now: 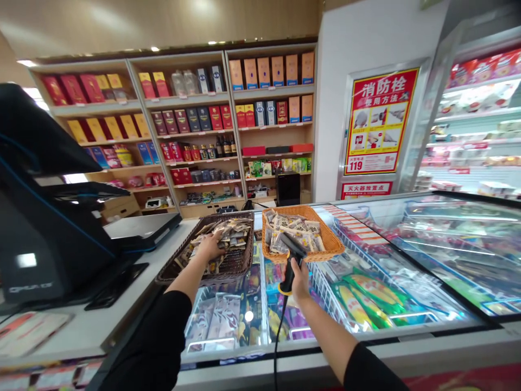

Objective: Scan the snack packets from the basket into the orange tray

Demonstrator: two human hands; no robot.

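My left hand [210, 247] reaches into a dark brown woven basket [244, 263] and rests on small wrapped packets [238, 228]. Its thumb stands apart from the fingers, and some fingertips are hidden among the packets. My right hand [300, 279] is wrapped round the handle of a black barcode scanner [290, 271] with yellow trim, whose head tilts up to the left. Behind the scanner is a light orange woven basket [331, 239] holding more packets [295, 228] in clear wrappers. A black cable [278, 336] hangs from the scanner's handle.
Both baskets stand on the glass top of a chest freezer [228, 342] filled with frozen goods. To the left are a checkout terminal [44, 228] and a flat weighing scale [140, 231] on a counter [97, 320]. Shelves [203, 98] of boxed goods line the back wall.
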